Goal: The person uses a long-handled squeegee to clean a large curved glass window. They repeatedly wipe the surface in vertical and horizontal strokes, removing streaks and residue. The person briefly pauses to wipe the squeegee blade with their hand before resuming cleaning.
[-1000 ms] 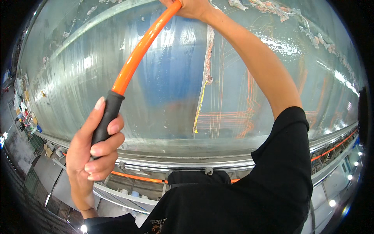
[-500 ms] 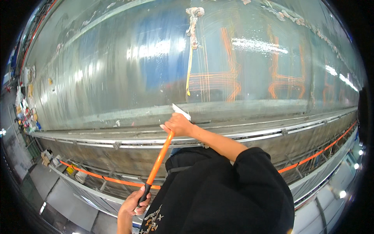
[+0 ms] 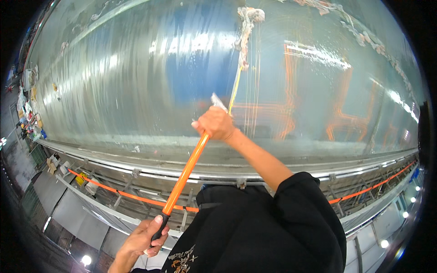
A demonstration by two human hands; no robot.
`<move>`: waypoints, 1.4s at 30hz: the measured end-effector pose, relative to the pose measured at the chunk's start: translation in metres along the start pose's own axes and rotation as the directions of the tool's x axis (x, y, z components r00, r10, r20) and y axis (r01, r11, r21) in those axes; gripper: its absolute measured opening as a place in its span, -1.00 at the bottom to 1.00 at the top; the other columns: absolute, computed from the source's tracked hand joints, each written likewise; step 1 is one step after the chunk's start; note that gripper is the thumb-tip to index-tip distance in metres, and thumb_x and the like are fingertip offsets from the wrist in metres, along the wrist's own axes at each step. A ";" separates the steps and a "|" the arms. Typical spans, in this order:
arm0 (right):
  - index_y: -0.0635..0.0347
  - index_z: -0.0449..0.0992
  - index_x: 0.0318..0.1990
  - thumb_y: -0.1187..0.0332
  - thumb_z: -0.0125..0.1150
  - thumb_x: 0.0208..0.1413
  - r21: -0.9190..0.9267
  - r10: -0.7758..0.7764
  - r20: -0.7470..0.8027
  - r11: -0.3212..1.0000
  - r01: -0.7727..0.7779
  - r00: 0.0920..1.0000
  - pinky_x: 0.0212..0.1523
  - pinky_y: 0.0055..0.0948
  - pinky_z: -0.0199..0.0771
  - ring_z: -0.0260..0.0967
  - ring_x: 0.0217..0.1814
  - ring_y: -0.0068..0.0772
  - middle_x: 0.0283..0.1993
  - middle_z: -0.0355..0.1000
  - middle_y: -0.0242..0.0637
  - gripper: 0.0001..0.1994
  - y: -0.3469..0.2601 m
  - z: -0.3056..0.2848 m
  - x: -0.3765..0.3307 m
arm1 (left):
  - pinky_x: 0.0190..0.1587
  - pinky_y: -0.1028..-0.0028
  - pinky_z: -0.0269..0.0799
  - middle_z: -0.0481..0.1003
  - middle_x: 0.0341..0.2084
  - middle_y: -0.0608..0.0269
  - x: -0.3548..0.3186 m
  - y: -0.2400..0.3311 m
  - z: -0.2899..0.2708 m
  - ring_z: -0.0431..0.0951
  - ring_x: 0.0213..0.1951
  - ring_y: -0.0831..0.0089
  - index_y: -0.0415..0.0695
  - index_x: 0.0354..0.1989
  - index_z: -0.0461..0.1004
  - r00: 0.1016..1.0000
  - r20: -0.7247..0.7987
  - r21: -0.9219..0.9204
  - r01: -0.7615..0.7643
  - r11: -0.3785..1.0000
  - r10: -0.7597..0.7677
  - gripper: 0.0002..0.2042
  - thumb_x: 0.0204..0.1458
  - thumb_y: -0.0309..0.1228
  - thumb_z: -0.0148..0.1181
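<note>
With both hands I hold a long-handled scraper (image 3: 184, 175) that has an orange shaft, a black grip and a flat pale blade (image 3: 219, 102). My left hand (image 3: 144, 236) is wrapped round the black grip at the near end. Higher up, my right hand (image 3: 216, 123) closes round the shaft just below the blade. The blade lies over a large, wet, shiny grey-green surface (image 3: 114, 100), below a blue patch (image 3: 200, 77) and beside a yellow strip (image 3: 236, 88). Whether its edge touches the surface I cannot tell.
Crumpled, pale residue (image 3: 246, 34) hangs above the yellow strip, with more along the far right. Orange lines (image 3: 289, 91) mark the right side. A metal rail (image 3: 104, 161) and an orange bar (image 3: 136, 197) run across in front of me. Assorted items (image 3: 29, 118) sit at far left.
My right hand and the blade have moved farther up the surface, closer to the yellow strip. The left hand has shifted slightly left, and the whole view has shifted a little.
</note>
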State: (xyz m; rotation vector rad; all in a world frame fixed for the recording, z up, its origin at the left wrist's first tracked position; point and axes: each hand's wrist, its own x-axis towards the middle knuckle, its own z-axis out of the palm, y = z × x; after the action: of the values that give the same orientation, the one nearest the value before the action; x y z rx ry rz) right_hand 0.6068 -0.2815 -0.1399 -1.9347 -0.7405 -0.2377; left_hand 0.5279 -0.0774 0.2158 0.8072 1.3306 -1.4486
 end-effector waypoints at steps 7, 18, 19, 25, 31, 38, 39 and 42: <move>0.05 0.36 -0.73 0.05 0.15 0.23 -0.155 -0.056 0.128 0.985 0.076 0.990 -0.53 -0.18 0.31 0.32 -0.64 -0.12 -0.73 0.30 -0.22 -0.51 0.187 -0.075 0.172 | -0.87 0.54 0.07 0.13 -0.80 0.47 -0.004 0.190 0.048 0.09 -0.89 0.63 -0.09 -0.39 0.25 0.989 0.043 -0.078 -0.134 0.988 0.138 -0.47 0.33 0.18 -0.22; 0.00 0.42 -0.68 0.01 -0.06 0.28 -0.131 -0.027 0.501 0.986 0.106 0.865 -0.45 0.03 0.34 0.37 -0.59 0.11 -0.67 0.38 -0.10 -0.51 0.162 -0.054 0.182 | -0.94 0.59 -0.04 0.13 -0.78 0.53 0.041 0.136 -0.003 0.03 -0.91 0.71 0.01 -0.38 0.28 0.934 0.248 -0.299 -0.180 0.937 0.258 -0.51 0.30 0.21 -0.18; -0.05 0.39 -0.68 0.01 -0.08 0.29 -0.083 0.057 0.553 0.996 -0.013 0.831 -0.47 0.01 0.31 0.34 -0.61 0.10 -0.70 0.34 -0.14 -0.52 0.128 -0.038 0.154 | -0.92 0.60 -0.08 0.12 -0.78 0.54 0.039 0.095 -0.008 0.02 -0.90 0.72 0.01 -0.37 0.28 0.952 0.216 -0.318 -0.140 0.938 0.216 -0.51 0.28 0.21 -0.15; 0.03 0.35 -0.74 0.10 0.07 0.27 0.034 -0.014 0.459 0.999 -0.001 0.888 -0.49 -0.13 0.19 0.19 -0.72 -0.01 -0.80 0.24 -0.22 -0.51 -0.055 0.003 -0.051 | -0.85 0.58 -0.02 0.14 -0.75 0.50 0.062 -0.130 -0.050 0.09 -0.86 0.66 -0.04 -0.30 0.29 0.979 0.201 -0.266 0.009 0.964 0.046 -0.50 0.27 0.21 -0.11; 0.02 0.26 -0.74 0.20 0.18 0.23 0.043 0.052 0.311 0.997 -0.069 0.949 -0.48 -0.26 0.17 0.18 -0.74 -0.21 -0.82 0.21 -0.31 -0.53 -0.112 -0.006 -0.136 | -0.84 0.55 0.02 0.15 -0.77 0.50 0.068 -0.180 -0.030 0.09 -0.87 0.63 -0.09 -0.34 0.31 1.000 -0.011 0.034 0.001 0.999 0.000 -0.50 0.32 0.15 -0.15; -0.01 0.19 -0.72 0.23 0.31 0.13 0.075 -0.001 0.117 0.997 -0.008 0.993 -0.55 -0.30 0.12 0.12 -0.74 -0.26 -0.80 0.12 -0.37 -0.53 -0.061 0.005 -0.084 | -0.83 0.55 0.02 0.11 -0.78 0.47 0.024 -0.096 0.000 0.09 -0.85 0.63 -0.11 -0.40 0.25 0.999 0.022 -0.010 0.038 0.999 -0.038 -0.47 0.33 0.16 -0.17; -0.01 0.18 -0.72 0.24 0.30 0.13 0.056 -0.002 0.097 0.998 -0.003 0.995 -0.56 -0.30 0.12 0.10 -0.74 -0.27 -0.79 0.11 -0.37 -0.53 -0.047 0.006 -0.071 | -0.83 0.54 0.03 0.11 -0.79 0.47 0.018 -0.075 0.005 0.10 -0.86 0.63 -0.11 -0.41 0.25 0.998 -0.002 0.022 0.055 0.998 -0.055 -0.46 0.32 0.18 -0.17; -0.01 0.17 -0.74 0.24 0.29 0.13 -0.016 0.009 0.024 1.000 -0.009 1.000 -0.56 -0.30 0.12 0.05 -0.75 -0.27 -0.79 0.12 -0.36 -0.53 -0.006 -0.008 -0.026 | -0.83 0.53 0.07 0.10 -0.80 0.43 0.010 -0.018 0.010 0.12 -0.86 0.60 -0.13 -0.42 0.24 1.000 0.024 0.032 0.011 0.999 -0.012 -0.46 0.34 0.14 -0.19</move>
State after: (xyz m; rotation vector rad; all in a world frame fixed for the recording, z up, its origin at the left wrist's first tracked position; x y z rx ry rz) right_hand 0.5833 -0.2965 -0.1438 -1.9585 -0.7471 -0.2160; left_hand 0.5097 -0.0907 0.2141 0.8017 1.2990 -1.4872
